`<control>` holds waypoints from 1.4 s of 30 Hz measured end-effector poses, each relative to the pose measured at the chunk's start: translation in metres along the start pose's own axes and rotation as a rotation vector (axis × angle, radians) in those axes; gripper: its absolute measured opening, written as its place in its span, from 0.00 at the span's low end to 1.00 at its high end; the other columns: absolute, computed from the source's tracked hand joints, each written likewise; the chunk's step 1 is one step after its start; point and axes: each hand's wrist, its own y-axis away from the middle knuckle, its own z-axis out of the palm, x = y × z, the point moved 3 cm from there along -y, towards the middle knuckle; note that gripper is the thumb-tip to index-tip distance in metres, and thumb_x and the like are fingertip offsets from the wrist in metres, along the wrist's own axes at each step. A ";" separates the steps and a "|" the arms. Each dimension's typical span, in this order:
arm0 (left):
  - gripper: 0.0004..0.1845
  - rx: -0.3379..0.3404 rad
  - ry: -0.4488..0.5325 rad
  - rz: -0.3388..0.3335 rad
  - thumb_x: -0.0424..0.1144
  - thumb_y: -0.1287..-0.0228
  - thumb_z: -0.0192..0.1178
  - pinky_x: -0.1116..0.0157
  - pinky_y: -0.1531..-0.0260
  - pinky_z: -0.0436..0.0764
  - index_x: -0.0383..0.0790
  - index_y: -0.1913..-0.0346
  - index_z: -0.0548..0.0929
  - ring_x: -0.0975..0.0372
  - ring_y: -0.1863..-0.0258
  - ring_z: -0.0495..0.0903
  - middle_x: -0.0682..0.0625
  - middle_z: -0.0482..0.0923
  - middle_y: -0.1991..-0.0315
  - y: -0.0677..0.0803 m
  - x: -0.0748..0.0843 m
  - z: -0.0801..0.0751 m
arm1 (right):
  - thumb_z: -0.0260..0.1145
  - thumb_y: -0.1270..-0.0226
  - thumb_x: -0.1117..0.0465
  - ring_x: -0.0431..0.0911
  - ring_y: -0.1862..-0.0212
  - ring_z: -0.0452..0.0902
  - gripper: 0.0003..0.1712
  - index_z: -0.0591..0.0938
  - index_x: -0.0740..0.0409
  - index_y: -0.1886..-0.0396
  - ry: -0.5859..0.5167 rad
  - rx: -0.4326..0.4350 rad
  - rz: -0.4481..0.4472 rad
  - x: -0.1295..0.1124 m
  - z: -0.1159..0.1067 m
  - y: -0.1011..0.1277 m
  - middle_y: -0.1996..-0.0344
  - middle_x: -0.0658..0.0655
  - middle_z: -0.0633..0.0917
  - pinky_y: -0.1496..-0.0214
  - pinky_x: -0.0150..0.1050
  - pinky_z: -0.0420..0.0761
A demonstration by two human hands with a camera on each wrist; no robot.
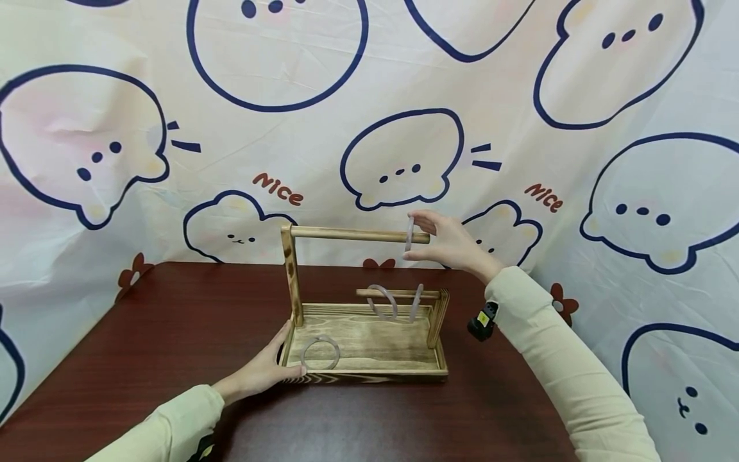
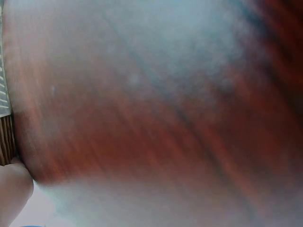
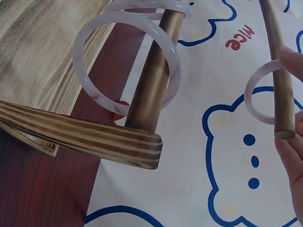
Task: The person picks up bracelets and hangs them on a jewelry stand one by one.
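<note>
A two-armed wooden bangle stand (image 1: 375, 372) with a tray base is on the table. My left hand (image 1: 262, 369) grips its front left corner, the thumb on the front rim. Near the free end of the upper bar (image 1: 346, 234), my right hand (image 1: 450, 244) pinches a pale translucent bangle (image 1: 409, 233) between thumb and fingers. The bar passes through this bangle (image 3: 251, 97). Two more bangles hang on the lower bar (image 3: 154, 85), one (image 1: 416, 303) nearer its post. Another bangle (image 1: 337, 354) lies in the tray's front left. The left wrist view catches only part of the hand (image 2: 14, 189).
The dark red-brown table (image 1: 173, 333) reaches back to a cloth (image 1: 312, 147) printed with cartoon outlines, which also hangs at both sides. The lower bar's post (image 1: 437, 317) rises at the tray's right end, the upper bar's post (image 1: 292, 276) at the left.
</note>
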 end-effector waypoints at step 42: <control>0.56 -0.001 0.020 0.011 0.46 0.45 0.65 0.39 0.38 0.45 0.46 0.28 0.31 0.44 0.30 0.30 0.41 0.27 0.27 0.000 0.000 0.001 | 0.74 0.54 0.47 0.50 0.37 0.68 0.46 0.66 0.54 0.36 0.095 0.007 -0.187 -0.041 0.027 -0.023 0.38 0.57 0.72 0.39 0.43 0.69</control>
